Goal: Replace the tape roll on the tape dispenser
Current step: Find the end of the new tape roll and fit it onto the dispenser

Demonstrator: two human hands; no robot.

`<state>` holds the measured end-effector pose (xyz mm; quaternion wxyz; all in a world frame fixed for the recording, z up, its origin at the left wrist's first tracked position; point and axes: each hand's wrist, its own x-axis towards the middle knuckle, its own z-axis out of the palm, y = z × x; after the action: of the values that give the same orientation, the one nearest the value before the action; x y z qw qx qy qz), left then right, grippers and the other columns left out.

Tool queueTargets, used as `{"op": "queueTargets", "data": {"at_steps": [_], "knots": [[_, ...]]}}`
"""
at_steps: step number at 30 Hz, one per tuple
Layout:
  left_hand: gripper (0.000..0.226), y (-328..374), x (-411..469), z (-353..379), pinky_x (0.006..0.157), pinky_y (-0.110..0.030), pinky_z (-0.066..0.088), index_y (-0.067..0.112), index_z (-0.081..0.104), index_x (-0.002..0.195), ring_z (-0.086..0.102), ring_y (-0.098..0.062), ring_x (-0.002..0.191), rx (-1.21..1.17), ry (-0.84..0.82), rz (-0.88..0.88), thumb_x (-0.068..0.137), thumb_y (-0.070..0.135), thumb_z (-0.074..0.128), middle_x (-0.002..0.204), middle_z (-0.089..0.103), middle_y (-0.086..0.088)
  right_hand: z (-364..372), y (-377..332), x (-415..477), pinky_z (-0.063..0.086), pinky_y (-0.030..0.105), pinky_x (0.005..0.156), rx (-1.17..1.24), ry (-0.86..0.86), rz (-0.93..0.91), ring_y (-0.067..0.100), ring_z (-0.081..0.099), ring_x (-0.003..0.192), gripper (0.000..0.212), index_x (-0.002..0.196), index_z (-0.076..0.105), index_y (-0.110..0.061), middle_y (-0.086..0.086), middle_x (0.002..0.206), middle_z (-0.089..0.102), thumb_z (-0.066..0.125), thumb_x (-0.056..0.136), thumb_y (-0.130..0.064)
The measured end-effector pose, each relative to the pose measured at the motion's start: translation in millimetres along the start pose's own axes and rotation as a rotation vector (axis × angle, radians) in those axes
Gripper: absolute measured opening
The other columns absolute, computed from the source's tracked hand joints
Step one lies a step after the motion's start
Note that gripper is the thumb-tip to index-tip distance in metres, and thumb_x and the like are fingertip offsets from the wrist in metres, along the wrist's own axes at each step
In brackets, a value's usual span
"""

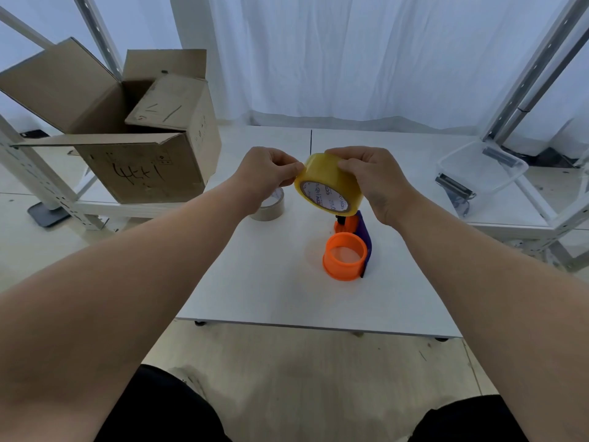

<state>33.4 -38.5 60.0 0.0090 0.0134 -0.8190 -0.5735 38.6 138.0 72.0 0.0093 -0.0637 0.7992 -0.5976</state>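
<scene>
A full yellow tape roll (pixel 331 181) hangs in the air above the white table (pixel 287 291), tilted so its printed core faces me. My right hand (pixel 373 180) grips it from the right side. My left hand (pixel 267 175) pinches the roll's left rim with thumb and fingertips. Below the roll lies the tape dispenser (pixel 350 247) on its side, with a bare orange hub and a purple frame. A nearly spent tape roll (pixel 271 207), pale and thin, lies flat on the table under my left wrist.
A large open cardboard box (pixel 127 132) stands at the back left on a low shelf. A clear plastic bin (pixel 481 173) with metal parts sits at the right. Metal rack posts (pixel 535 68) frame both sides; white curtains hang behind.
</scene>
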Motion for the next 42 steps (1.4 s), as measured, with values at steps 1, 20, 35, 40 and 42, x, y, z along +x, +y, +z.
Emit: {"op": "queueTargets", "data": {"at_steps": [1, 20, 35, 40, 42], "knots": [[0.014, 1, 0, 0, 0.081, -0.023, 0.055, 0.002, 0.068, 0.093, 0.063, -0.018, 0.078, -0.003, 0.001, 0.005, 0.085, 0.013, 0.066, 0.080, 0.066, -0.006, 0, -1, -1, 0.043, 0.022, 0.075, -0.003, 0.013, -0.002, 0.017, 0.049, 0.105, 0.029, 0.107, 0.068, -0.017, 0.004, 0.123, 0.058, 0.044, 0.093, -0.007], [0.044, 29, -16, 19, 0.059, -0.023, 0.048, 0.014, 0.049, 0.066, 0.048, -0.015, 0.060, -0.101, -0.022, -0.051, 0.099, 0.039, 0.035, 0.065, 0.049, -0.006, 8, -6, -1, 0.047, 0.025, 0.074, 0.094, 0.185, -0.166, 0.011, 0.055, 0.074, 0.014, 0.075, 0.058, -0.017, -0.004, 0.075, 0.057, 0.060, 0.087, -0.022], [0.041, 26, -14, 27, 0.057, -0.022, 0.036, 0.014, 0.043, 0.071, 0.041, -0.013, 0.057, 0.036, 0.042, -0.040, 0.101, 0.037, 0.027, 0.065, 0.041, -0.006, 1, -5, -2, 0.052, 0.024, 0.080, -0.037, 0.107, -0.139, 0.009, 0.061, 0.086, 0.015, 0.096, 0.070, -0.015, -0.007, 0.093, 0.067, 0.056, 0.090, -0.018], [0.042, 23, -10, 30, 0.058, -0.020, 0.036, 0.012, 0.050, 0.092, 0.044, -0.010, 0.065, 0.119, 0.120, 0.018, 0.100, 0.044, 0.022, 0.071, 0.045, 0.002, 4, -10, 1, 0.049, 0.029, 0.091, -0.368, 0.186, -0.255, 0.020, 0.060, 0.107, 0.030, 0.114, 0.068, -0.011, 0.007, 0.119, 0.066, 0.056, 0.091, -0.027], [0.041, 22, -10, 31, 0.056, -0.018, 0.034, 0.012, 0.048, 0.097, 0.044, -0.007, 0.067, 0.142, 0.105, 0.015, 0.100, 0.044, 0.022, 0.074, 0.045, 0.004, 4, -11, 0, 0.045, 0.023, 0.088, -0.421, 0.190, -0.269, 0.021, 0.060, 0.109, 0.029, 0.113, 0.068, -0.010, 0.008, 0.119, 0.067, 0.056, 0.091, -0.025]]}}
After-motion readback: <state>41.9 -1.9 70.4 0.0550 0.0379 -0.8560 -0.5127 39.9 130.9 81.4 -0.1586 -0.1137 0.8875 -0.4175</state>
